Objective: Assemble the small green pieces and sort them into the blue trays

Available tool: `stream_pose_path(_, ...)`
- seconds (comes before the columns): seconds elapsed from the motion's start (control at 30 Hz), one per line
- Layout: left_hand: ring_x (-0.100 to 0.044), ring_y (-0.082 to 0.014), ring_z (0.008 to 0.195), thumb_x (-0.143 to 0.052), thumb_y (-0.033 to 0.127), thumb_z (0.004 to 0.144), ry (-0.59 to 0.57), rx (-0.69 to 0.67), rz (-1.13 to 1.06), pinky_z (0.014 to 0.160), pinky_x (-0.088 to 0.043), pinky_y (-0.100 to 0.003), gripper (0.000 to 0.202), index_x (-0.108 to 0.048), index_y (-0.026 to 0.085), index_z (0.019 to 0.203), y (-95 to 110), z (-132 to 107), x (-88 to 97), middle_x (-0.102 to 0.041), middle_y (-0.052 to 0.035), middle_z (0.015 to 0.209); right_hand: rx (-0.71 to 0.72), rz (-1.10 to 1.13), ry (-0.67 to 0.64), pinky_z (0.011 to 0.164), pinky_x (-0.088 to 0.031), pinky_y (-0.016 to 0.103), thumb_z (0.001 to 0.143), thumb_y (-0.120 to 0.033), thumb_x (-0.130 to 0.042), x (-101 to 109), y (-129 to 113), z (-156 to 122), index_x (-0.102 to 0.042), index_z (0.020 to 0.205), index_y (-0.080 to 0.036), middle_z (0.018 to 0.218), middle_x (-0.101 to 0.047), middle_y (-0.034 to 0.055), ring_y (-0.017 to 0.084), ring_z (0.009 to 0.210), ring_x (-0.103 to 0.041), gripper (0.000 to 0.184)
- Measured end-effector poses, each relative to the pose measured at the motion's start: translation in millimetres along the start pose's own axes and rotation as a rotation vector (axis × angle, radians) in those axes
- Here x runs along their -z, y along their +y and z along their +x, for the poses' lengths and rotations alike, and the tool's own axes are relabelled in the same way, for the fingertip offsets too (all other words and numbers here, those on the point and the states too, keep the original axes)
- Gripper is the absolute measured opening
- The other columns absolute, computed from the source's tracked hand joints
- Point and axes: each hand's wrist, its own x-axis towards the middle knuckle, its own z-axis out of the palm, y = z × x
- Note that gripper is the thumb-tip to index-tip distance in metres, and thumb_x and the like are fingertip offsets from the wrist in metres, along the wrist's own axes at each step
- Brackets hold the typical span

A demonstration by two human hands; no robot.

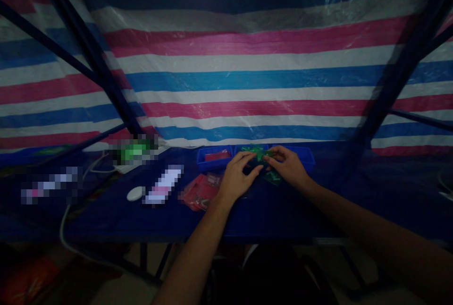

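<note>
My left hand (238, 178) reaches over the near edge of the middle blue bin, its thumb and fingers apart around a gap. Opposite it, my right hand (288, 165) has its fingers bent and drawn together at the small green pieces (260, 152). What lies between its fingertips is too dark and small to make out. The green pieces are heaped in the middle bin, and a flat green packet (272, 177) lies on the table below my right hand. Beside my left wrist are red pieces in clear plastic bags (200, 192).
A left bin (202, 157) holds red pieces; a right bin (308, 156) stands behind my right hand. On the blue table (269, 220) are a lit phone (164, 184), a white round object (136, 193) and a white cable (62, 222). Dark frame posts (385, 78) flank a striped sheet (247, 78).
</note>
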Motion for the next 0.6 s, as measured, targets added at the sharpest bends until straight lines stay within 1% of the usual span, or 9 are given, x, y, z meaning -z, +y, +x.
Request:
stream_pose_path(0.07, -0.065, -0.0224, 0.113, -0.071, 0.037, 0.092, -0.049, -0.004, -0.001, 0.102, -0.054, -0.039, 0.039, -0.067, 0.022, 0.127, 0, -1, -1.6, -0.068, -0.0086, 0.125, 0.016, 0.028, -0.098, 0.083, -0.061, 0.037, 0.082, -0.051, -0.076, -2, -2, -2, -0.072, 0.100, -0.022, 0.101, -0.077, 0.0065, 0.023, 0.092, -0.074, 0.035)
stream_pose_path(0.13, -0.066, -0.0225, 0.111, -0.069, 0.034, 0.093, -0.066, 0.007, 0.011, 0.102, -0.053, -0.039, 0.033, -0.069, 0.020, 0.123, -2, -1, -1.6, -0.070, -0.0084, 0.121, 0.011, 0.066, -0.178, 0.089, -0.060, 0.039, 0.087, -0.054, -0.070, -4, -5, -3, -0.075, 0.100, -0.023, 0.104, -0.077, 0.0066, 0.024, 0.096, -0.073, 0.035)
stream_pose_path(0.2, -0.068, -0.0214, 0.105, -0.062, 0.028, 0.097, -0.057, 0.032, 0.016, 0.097, -0.055, -0.037, 0.023, -0.071, 0.019, 0.117, -3, 0, -0.4, -0.071, -0.0082, 0.113, -0.003, 0.076, -0.190, 0.083, -0.061, 0.038, 0.088, -0.055, -0.068, -5, -6, -4, -0.075, 0.100, -0.023, 0.101, -0.076, 0.0067, 0.022, 0.088, -0.074, 0.036)
stream_pose_path(0.27, -0.068, -0.0207, 0.099, -0.057, 0.026, 0.099, -0.039, 0.064, 0.013, 0.091, -0.056, -0.036, 0.021, -0.072, 0.019, 0.112, -4, 1, 0.8, -0.072, -0.0083, 0.107, 0.007, 0.055, -0.126, 0.076, -0.062, 0.037, 0.085, -0.053, -0.073, -5, -5, -3, -0.073, 0.102, -0.022, 0.100, -0.075, 0.0069, 0.021, 0.082, -0.073, 0.036)
stream_pose_path(0.37, -0.070, -0.0214, 0.099, -0.060, 0.027, 0.098, 0.010, 0.127, -0.037, 0.091, -0.057, -0.036, 0.024, -0.070, 0.020, 0.118, -6, 0, -0.2, -0.073, -0.0085, 0.111, 0.048, 0.029, -0.063, 0.077, -0.062, 0.035, 0.080, -0.046, -0.079, -4, 0, -1, -0.070, 0.111, -0.022, 0.108, -0.074, 0.0083, 0.022, 0.094, -0.072, 0.040)
stream_pose_path(0.43, -0.071, -0.0213, 0.103, -0.063, 0.026, 0.096, 0.015, 0.169, -0.128, 0.092, -0.058, -0.036, 0.030, -0.065, 0.022, 0.125, -7, 0, -2.4, -0.073, -0.0078, 0.117, 0.042, 0.034, -0.107, 0.078, -0.061, 0.036, 0.080, -0.043, -0.079, -2, 4, 0, -0.069, 0.116, -0.022, 0.109, -0.074, 0.0087, 0.022, 0.094, -0.072, 0.043)
stream_pose_path(0.5, -0.072, -0.0204, 0.102, -0.065, 0.025, 0.094, 0.007, 0.207, -0.222, 0.089, -0.059, -0.034, 0.035, -0.062, 0.023, 0.129, -9, -1, -4.4, -0.074, -0.0070, 0.116, 0.016, 0.039, -0.157, 0.077, -0.061, 0.036, 0.080, -0.043, -0.079, -1, 6, 1, -0.070, 0.115, -0.020, 0.104, -0.075, 0.0082, 0.020, 0.083, -0.072, 0.042)
stream_pose_path(0.57, -0.073, -0.0200, 0.099, -0.065, 0.023, 0.093, 0.011, 0.224, -0.267, 0.087, -0.060, -0.033, 0.033, -0.062, 0.022, 0.126, -9, -1, -4.7, -0.074, -0.0066, 0.111, 0.008, 0.023, -0.176, 0.076, -0.060, 0.036, 0.080, -0.042, -0.079, 0, 6, 1, -0.072, 0.112, -0.020, 0.100, -0.075, 0.0071, 0.018, 0.077, -0.070, 0.039)
stream_pose_path(0.6, -0.073, -0.0199, 0.098, -0.065, 0.022, 0.092, 0.017, 0.219, -0.269, 0.087, -0.060, -0.034, 0.030, -0.064, 0.022, 0.122, -9, -1, -4.1, -0.075, -0.0064, 0.109, 0.026, 0.004, -0.176, 0.077, -0.059, 0.037, 0.080, -0.041, -0.078, 1, 5, 2, -0.073, 0.109, -0.020, 0.100, -0.075, 0.0066, 0.018, 0.078, -0.070, 0.036)
